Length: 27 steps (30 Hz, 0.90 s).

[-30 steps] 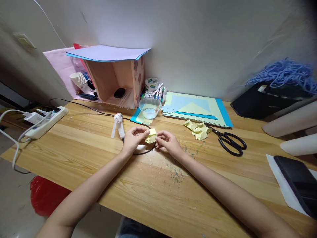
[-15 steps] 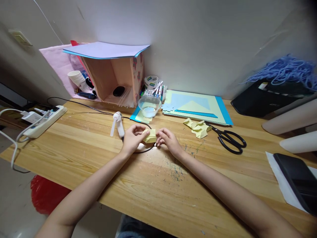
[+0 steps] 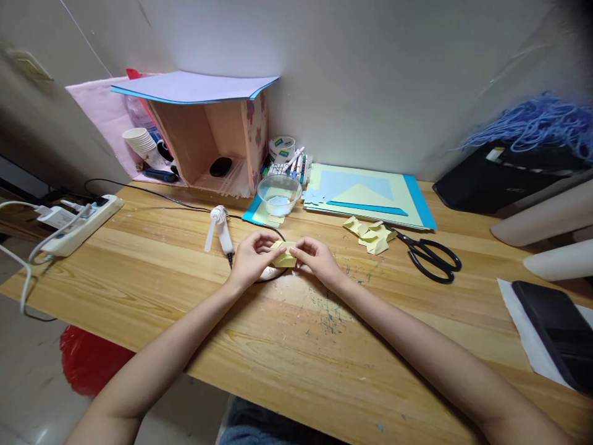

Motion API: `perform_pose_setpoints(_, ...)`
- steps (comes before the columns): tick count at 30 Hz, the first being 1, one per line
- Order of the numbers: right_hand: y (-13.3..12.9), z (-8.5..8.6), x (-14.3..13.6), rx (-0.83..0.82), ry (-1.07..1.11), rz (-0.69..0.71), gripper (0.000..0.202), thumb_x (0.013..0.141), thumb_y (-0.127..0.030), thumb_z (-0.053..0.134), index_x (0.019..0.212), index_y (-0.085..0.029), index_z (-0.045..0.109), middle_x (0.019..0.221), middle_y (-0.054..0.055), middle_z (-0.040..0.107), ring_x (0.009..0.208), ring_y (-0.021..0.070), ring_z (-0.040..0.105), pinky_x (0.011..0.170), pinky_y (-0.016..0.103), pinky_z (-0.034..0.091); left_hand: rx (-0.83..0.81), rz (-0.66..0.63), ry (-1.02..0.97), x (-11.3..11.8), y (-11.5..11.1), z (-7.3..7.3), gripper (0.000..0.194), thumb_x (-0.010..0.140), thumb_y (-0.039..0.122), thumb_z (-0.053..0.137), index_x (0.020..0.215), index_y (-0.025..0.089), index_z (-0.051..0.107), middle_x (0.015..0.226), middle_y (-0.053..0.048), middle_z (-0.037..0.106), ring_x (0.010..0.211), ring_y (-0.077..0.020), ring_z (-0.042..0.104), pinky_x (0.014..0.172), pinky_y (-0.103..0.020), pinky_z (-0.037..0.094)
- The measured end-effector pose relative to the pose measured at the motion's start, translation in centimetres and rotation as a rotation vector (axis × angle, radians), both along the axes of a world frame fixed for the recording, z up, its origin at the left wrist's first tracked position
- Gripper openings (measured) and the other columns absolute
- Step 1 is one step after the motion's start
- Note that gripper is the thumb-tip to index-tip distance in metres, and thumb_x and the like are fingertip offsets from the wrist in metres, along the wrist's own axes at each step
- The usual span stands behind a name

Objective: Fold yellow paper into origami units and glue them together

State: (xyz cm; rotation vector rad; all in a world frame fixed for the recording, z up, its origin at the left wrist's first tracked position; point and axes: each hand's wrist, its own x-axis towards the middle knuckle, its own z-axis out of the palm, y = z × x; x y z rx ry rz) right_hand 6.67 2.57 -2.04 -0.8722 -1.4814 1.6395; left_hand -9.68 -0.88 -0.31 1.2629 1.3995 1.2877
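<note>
Over a wooden desk (image 3: 185, 278), the left hand (image 3: 250, 258) and right hand (image 3: 315, 261) pinch a small folded yellow paper (image 3: 283, 254) between their fingertips.

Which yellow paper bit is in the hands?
The folded yellow piece pinched between left hand and right hand; the other yellow pieces lie loose by the scissors.

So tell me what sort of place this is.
Probably a home craft desk against a wall: both hands fold a yellow paper piece, with scissors, coloured paper sheets and markers nearby.
</note>
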Motion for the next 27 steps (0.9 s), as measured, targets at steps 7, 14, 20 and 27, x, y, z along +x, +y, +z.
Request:
perform_pose_setpoints(7, -0.1, 0.1, 0.0, 0.000, -0.029, 0.000, 0.026, 0.071, -0.040, 0.063, 0.069, -0.017, 0.052, 0.059, -0.003, 0.052, 0.050, 0.0088, 0.050, 0.050, 0.023, 0.041, -0.060, -0.022, -0.003, 0.1, -0.2, 0.3, 0.035, 0.059, 0.031, 0.072, 0.084, 0.013, 0.058, 0.078, -0.003, 0.064, 0.068, -0.0110, 0.059, 0.062, -0.022, 0.048)
perform_pose_setpoints(14, -0.2, 0.3, 0.0, 0.037, -0.056, 0.027, 0.026, 0.072, -0.040, 0.061, 0.069, -0.017, 0.050, 0.059, -0.004, 0.049, 0.050, 0.0083, 0.047, 0.050, 0.022, 0.039, -0.062, -0.015, 0.025, 0.1, -0.2, 0.4, 0.037, 0.056, 0.030, 0.074, 0.084, 0.012, 0.058, 0.061, 0.002, 0.058, 0.054, -0.0081, 0.053, 0.053, -0.019, 0.043)
perform_pose_setpoints(20, 0.1, -0.6, 0.0, 0.115, -0.137, 0.060, 0.029, 0.068, -0.041, 0.065, 0.069, -0.018, 0.049, 0.064, -0.002, 0.050, 0.055, 0.0098, 0.048, 0.051, 0.022, 0.040, -0.078, -0.032, -0.007, 0.2, -0.3, 0.2, 0.037, 0.057, 0.031, 0.073, 0.084, 0.013, 0.057, 0.057, 0.004, 0.057, 0.051, -0.0081, 0.052, 0.052, -0.019, 0.041)
perform_pose_setpoints(27, 0.2, -0.8, 0.0, 0.089, -0.127, 0.073, 0.032, 0.066, -0.042, 0.066, 0.065, -0.017, 0.047, 0.060, -0.004, 0.046, 0.053, 0.0086, 0.045, 0.049, 0.021, 0.037, -0.107, -0.046, -0.038, 0.3, -0.4, 0.4, 0.038, 0.058, 0.034, 0.072, 0.086, 0.013, 0.057, 0.058, 0.002, 0.059, 0.055, -0.0103, 0.056, 0.057, -0.021, 0.045)
